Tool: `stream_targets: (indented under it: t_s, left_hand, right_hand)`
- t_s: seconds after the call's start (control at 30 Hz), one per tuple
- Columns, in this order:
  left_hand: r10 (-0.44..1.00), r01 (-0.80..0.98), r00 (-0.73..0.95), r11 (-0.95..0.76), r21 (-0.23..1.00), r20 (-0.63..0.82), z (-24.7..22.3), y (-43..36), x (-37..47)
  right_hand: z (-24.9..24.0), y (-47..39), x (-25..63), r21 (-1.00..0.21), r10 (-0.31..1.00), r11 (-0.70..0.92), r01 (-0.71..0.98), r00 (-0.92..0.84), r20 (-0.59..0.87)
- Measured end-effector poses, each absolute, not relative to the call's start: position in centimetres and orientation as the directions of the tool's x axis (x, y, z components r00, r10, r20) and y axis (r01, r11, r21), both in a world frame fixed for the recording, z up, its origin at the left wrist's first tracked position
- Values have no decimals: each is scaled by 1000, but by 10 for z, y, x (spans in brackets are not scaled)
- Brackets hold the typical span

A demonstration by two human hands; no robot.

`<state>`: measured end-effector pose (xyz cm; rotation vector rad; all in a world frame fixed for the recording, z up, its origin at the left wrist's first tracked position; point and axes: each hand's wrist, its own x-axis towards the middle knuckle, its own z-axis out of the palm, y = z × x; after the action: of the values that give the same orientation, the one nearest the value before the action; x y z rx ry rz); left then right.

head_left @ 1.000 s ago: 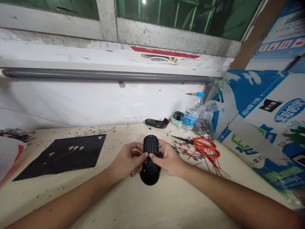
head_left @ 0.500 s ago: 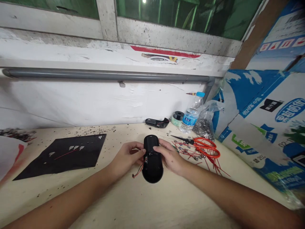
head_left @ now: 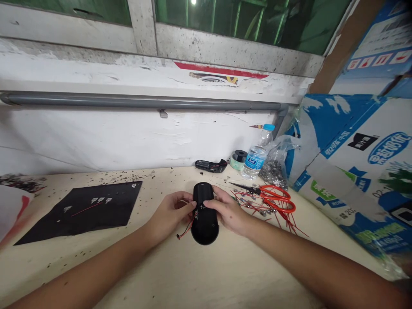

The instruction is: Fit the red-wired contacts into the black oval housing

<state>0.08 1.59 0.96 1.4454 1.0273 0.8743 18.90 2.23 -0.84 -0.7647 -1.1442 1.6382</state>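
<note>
In the head view, a black case (head_left: 205,229) sits between the person's two hands, near the middle of the table (head_left: 180,279), its long side running away from the person and its wide rounded end nearest them. Whether its underside rests on the table or is lifted a little cannot be told.

The left hand (head_left: 172,212) grasps the case's left edge at the upper half, thumb on the rim, the other fingers bent and partly hidden behind. The right hand (head_left: 230,212) grips the opposite edge, its thumb laid across the upper face near the middle. The lower, rounded half extends toward the person, clear of both hands. Thin red and black wires (head_left: 185,232) come out on the left side, just below the left hand's fingers.

Right of the right hand lie scissors (head_left: 277,199) with orange handles, among loose red wires and small metal parts. Left of the left hand, well apart, a black sheet (head_left: 109,219) carries a few small white pieces and one red wire. Beyond the case, near the wall, are a curved black shell (head_left: 210,166), a roll of tape (head_left: 238,160) and a water bottle (head_left: 254,162).
</note>
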Motion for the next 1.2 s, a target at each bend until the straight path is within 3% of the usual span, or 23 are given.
stream_targets:
  t_s: [0.13, 0.3, 0.43, 0.77, 1.2]
  left_hand:
    - [955, 151, 287, 30, 988, -73, 11, 13, 0]
    - [961, 84, 275, -57, 995, 32, 20, 10, 4]
    - [969, 229, 246, -52, 972, -6, 25, 7, 10]
    - [950, 418, 136, -311, 853, 280, 9, 8, 13]
    - [932, 405, 110, -358, 841, 344, 8, 6, 16]
  right_hand:
    - [-7, 22, 190, -932, 939, -146, -331, -343, -26]
    - [-9, 22, 188, -944, 953, -100, -315, -304, 1]
    - [-7, 20, 185, -949, 959, -70, -307, -283, 21]
    - [-14, 17, 183, -967, 956, 64, -246, -263, 130]
    - [-11, 11, 178, -957, 964, 75, -280, -224, 141]
